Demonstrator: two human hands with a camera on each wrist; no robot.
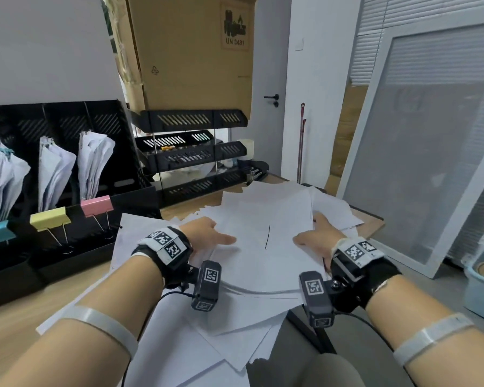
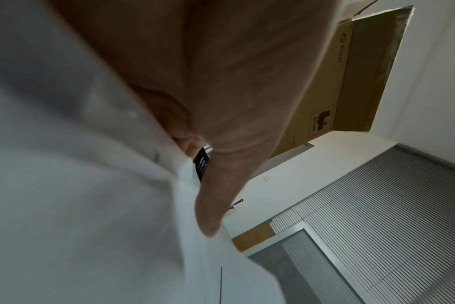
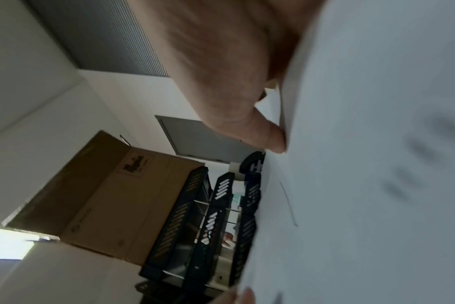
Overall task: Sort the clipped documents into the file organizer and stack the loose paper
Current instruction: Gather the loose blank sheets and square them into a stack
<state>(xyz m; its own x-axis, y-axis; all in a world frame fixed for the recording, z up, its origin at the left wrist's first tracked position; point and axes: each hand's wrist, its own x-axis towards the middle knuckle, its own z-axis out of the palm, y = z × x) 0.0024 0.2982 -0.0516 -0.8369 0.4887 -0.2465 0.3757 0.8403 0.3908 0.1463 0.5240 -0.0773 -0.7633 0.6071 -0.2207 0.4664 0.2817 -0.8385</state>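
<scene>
At the desk's left edge stands the black file organizer [image 1: 67, 152], with three clipped documents [image 1: 53, 174] in its slots. In the middle, the left hand [image 1: 204, 233] and right hand [image 1: 319, 236] grip the sides of the loose paper [image 1: 263, 247], thumbs on top.

Head cam looks forward and down over the worktop [image 1: 185, 210] from above both forearms. Both wrist cams sit super close, right against the loose paper [image 1: 263, 219], tilted up and rolled sideways. All three catch the cardboard box [image 1: 193, 51] at the far side.
</scene>
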